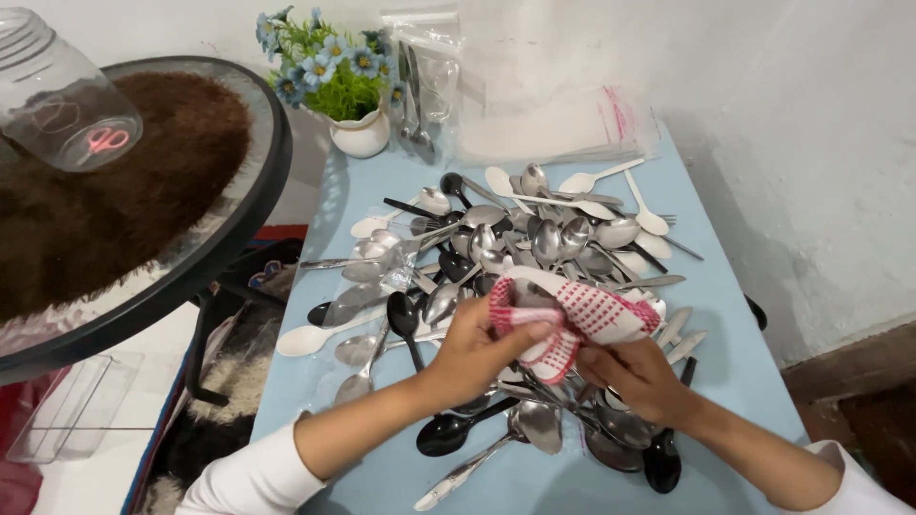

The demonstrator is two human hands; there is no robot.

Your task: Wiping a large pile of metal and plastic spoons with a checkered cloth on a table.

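Your left hand (474, 350) is curled tight around the near end of a red-and-white checked cloth (572, 319), thumb pressed over the fabric. Your right hand (637, 379) sits just at its three o'clock, fingers bent and pinching the cloth's lower edge from beneath. The cloth is bunched between both hands and arches up towards one o'clock; something may be wrapped inside it, but the folds hide that, so I cannot tell.

Both hands hover over a heap of spoons (534, 253) spread across the light blue table (735, 372). Most are shiny metal; a few black ones lie among them, including a black spoon (456, 431) at six o'clock from your left hand and another black spoon (662, 460) at six o'clock from your right. White plastic spoons (649, 217) poke out at the heap's twelve and one o'clock edge, and one white spoon (307, 339) rests at nine o'clock from your left hand.

Further out, at eleven o'clock, a small white pot of blue flowers (334, 76) stands by the wall, with clear plastic bags (553, 129) just to its three o'clock, one holding cutlery upright. At ten o'clock sits a round glass table (272, 167) with a brown mat (114, 191) and a clear glass jar (57, 95).
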